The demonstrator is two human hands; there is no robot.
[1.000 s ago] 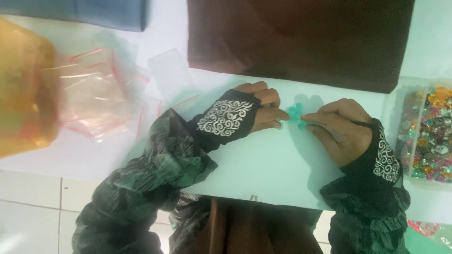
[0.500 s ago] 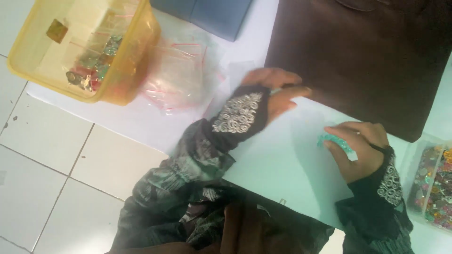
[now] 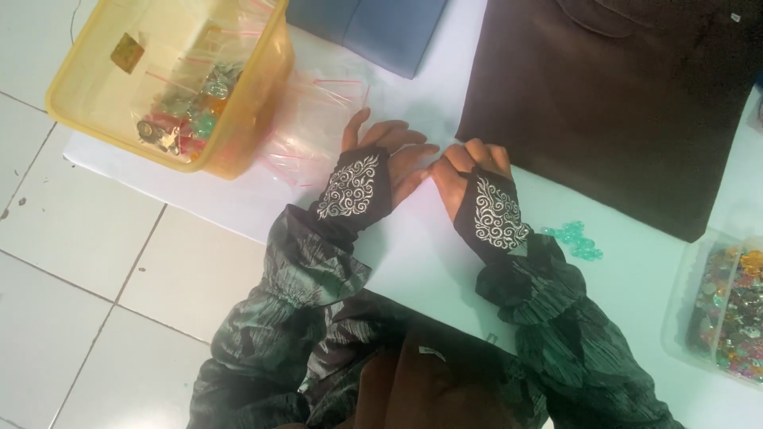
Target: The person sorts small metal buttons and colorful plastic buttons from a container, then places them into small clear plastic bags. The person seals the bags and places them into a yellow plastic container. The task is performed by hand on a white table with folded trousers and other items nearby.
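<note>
My left hand (image 3: 373, 171) lies open, right hand (image 3: 475, 187) curled, empty; beads (image 3: 574, 237) (small, slippery, light) need fingertip pinching.

Home craft spot: bead boxes (image 3: 727, 306), fabric (image 3: 620, 95), tiled floor (image 3: 71, 262).

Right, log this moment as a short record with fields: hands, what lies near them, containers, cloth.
left hand: flat on the white table, fingers spread, holds nothing
right hand: beside the left, fingertips near it, at the brown cloth edge; any contact unclear
beads: small turquoise cluster on the table, by the right wrist
yellow tub: upper left, holds bagged beads
plastic bags: clear, beside the tub
clear box: right edge, mixed coloured beads
blue cloth: top centre
</note>
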